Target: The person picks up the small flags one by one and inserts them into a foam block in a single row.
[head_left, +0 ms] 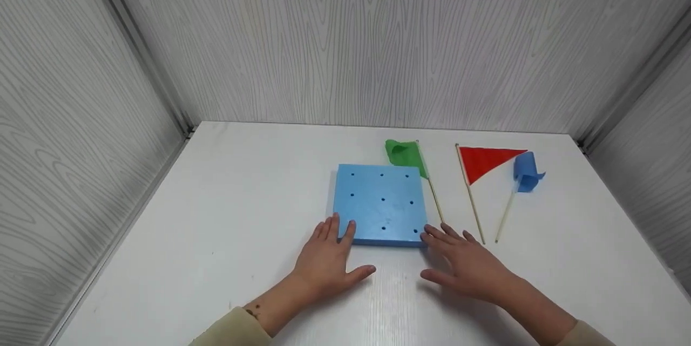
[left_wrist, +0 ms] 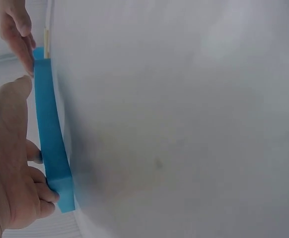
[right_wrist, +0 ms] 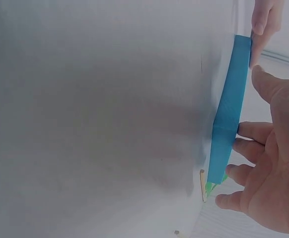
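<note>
Blue foam board [head_left: 379,204], square, nine holes in its top — lying flat on the white bench [head_left: 216,216]. Left hand [head_left: 325,257] and right hand [head_left: 465,262] are resting flat at the board's near corners, fingers straight, gripping nothing. Green flag [head_left: 406,153] is lying against the board's right edge; red flag [head_left: 486,161] and blue flag [head_left: 526,172] further right of the board. Handling judgement — press both corners evenly so the light board stays square while steadying it.

- one blue board [head_left: 379,204], with nine holes in it
- three flags on sticks: one green [head_left: 406,154], one red [head_left: 484,161], one blue [head_left: 526,171]
- two hands: left [head_left: 325,259], right [head_left: 468,262]
- one table [head_left: 227,195]
</note>
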A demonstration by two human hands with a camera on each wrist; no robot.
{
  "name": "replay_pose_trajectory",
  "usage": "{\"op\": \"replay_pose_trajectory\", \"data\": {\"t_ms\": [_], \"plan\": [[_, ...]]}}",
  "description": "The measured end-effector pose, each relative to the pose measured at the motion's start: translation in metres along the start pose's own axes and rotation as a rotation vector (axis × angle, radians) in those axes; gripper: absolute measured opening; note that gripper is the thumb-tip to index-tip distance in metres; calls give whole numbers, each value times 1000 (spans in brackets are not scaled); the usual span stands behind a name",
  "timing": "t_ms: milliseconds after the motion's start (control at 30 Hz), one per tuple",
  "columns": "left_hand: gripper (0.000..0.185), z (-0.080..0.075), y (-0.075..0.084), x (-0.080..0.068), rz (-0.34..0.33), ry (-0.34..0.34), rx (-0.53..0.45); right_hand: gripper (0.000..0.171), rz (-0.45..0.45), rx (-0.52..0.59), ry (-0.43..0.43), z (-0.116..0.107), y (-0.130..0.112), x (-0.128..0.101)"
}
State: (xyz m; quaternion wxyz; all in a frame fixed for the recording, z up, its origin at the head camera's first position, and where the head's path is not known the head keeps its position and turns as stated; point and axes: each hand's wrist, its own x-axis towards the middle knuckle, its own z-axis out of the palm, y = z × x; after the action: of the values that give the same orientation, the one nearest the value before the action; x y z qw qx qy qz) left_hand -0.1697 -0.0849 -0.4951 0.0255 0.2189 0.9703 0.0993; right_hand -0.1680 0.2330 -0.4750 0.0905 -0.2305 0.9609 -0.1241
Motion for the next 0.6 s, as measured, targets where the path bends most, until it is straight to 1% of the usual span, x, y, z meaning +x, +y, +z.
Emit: {"op": "replay_pose_trajectory", "data": {"t_ms": [133, 200, 367, 467, 600], "plan": [[97, 0, -2, 0, 1, 25, 10, 82, -4, 12, 0, 1, 2, 0], [95, 0, -6, 1, -2, 51, 13, 83, -7, 20, -3, 1, 2, -1], [97, 0, -18, 10, -29, 97, -7, 84, -6, 30, -10, 0, 3, -1], [102, -1, -25, 18, -51, 89, -31, 85, -2, 34, -11, 1, 4, -1], [109, 0, -33, 28, -70, 47, -45, 85, -2, 43, -10, 2, 4, -1]]}}
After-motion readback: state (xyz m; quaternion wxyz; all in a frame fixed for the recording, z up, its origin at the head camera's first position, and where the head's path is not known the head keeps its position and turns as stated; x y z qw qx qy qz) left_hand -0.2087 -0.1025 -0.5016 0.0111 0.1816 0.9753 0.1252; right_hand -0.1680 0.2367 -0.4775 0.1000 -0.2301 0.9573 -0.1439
